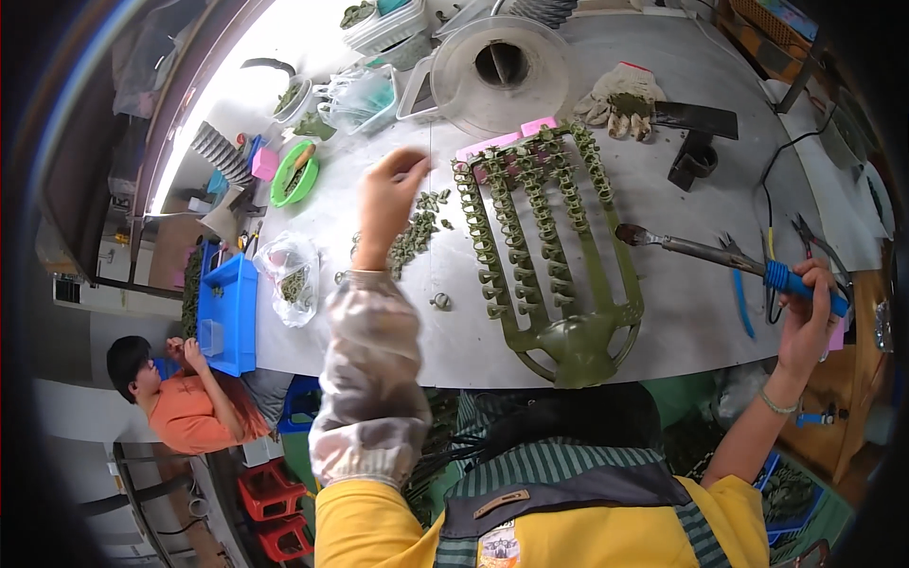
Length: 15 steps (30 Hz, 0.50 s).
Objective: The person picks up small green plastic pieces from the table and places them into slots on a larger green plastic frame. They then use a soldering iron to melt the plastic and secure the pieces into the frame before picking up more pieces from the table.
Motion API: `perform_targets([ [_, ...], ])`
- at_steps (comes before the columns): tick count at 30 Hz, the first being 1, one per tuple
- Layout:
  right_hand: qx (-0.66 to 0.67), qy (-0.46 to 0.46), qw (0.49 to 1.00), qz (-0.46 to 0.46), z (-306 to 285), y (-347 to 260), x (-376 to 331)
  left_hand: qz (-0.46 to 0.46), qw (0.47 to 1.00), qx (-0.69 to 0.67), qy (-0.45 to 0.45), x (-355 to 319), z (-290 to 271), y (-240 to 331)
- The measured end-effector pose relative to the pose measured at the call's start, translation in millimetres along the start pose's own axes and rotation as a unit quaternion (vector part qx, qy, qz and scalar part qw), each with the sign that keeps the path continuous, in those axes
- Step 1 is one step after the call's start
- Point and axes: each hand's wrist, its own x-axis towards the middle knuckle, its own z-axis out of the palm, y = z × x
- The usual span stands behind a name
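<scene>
Sprue tree (544,246) in olive-green plastic lies flat on the grey desk (663,312), right between the two hands. It's a fan of long runners lined with small clip-shaped parts, all meeting at a round hub near the desk's front edge.

Left hand (390,194) is raised over the desk just left of the tree, above a loose pile of small green pieces (417,232). Its grip is pinched nearly shut, thumb and fingertips drawn together at the top. Something tiny might be in there, but I honestly can't tell.

Right hand (812,308) sits off to the right of the tree, well apart from it, with a full closed grip round the blue handle of a long metal-shafted tool (705,251). The tool's tip points left and ends just beside the tree's outer runner.

Other stuff around: one loose green part (441,302) near the front edge, a clear bag with more pieces (289,279), a blue tray (230,312) at the left edge, a work glove (620,95) further back, and pliers (819,246) close to the right hand.
</scene>
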Motion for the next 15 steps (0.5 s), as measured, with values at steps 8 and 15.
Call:
perform_targets([
  [8,-0.041,0.006,0.999,-0.003,10.7,-13.0,-5.6,-0.063,0.910,0.398,-0.096,-80.3,-73.6,-146.3],
  [15,-0.028,0.006,1.000,-0.012,30.1,-27.4,-11.7,-0.037,0.886,0.463,-0.021,-99.3,-81.4,-155.4],
])
